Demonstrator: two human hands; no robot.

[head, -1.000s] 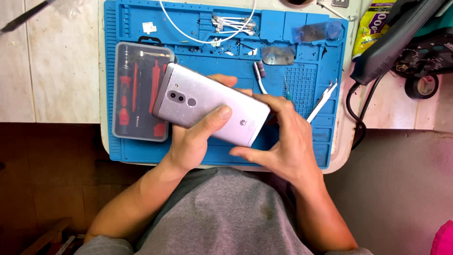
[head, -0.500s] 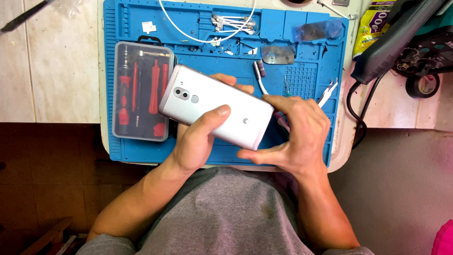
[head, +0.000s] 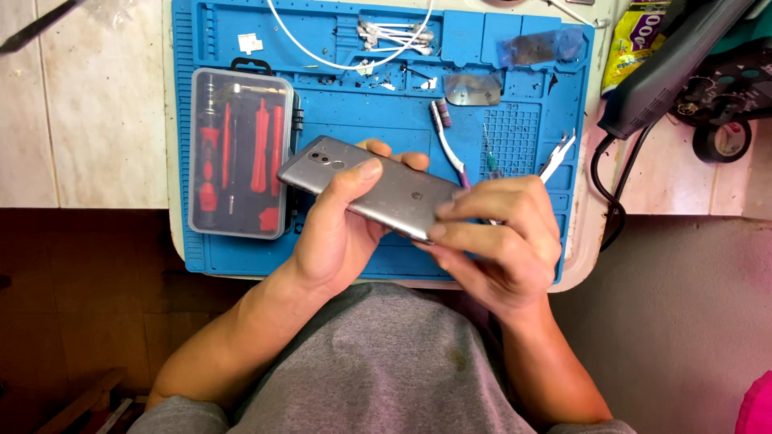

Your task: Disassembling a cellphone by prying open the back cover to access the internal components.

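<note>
A silver-grey smartphone point(head: 366, 189) is held back side up over the blue work mat point(head: 386, 96), tilted so its camera end points to the upper left. My left hand point(head: 338, 233) grips its middle, thumb across the back and fingers behind the far edge. My right hand point(head: 498, 237) pinches the phone's lower right end with thumb and fingers. Both hands hover above the near half of the mat.
A clear case of red screwdrivers point(head: 240, 165) lies on the mat's left. A toothbrush point(head: 449, 141), tweezers point(head: 559, 157), cotton swabs point(head: 394, 34), a white cable point(head: 322, 48) and a metal plate point(head: 473, 90) lie behind. A black device point(head: 667, 64) and tape roll point(head: 720, 141) sit right.
The phone has tipped more edge-on and looks darker; my right hand has slid up from under its end to pinch it, and my left thumb has moved across its back.
</note>
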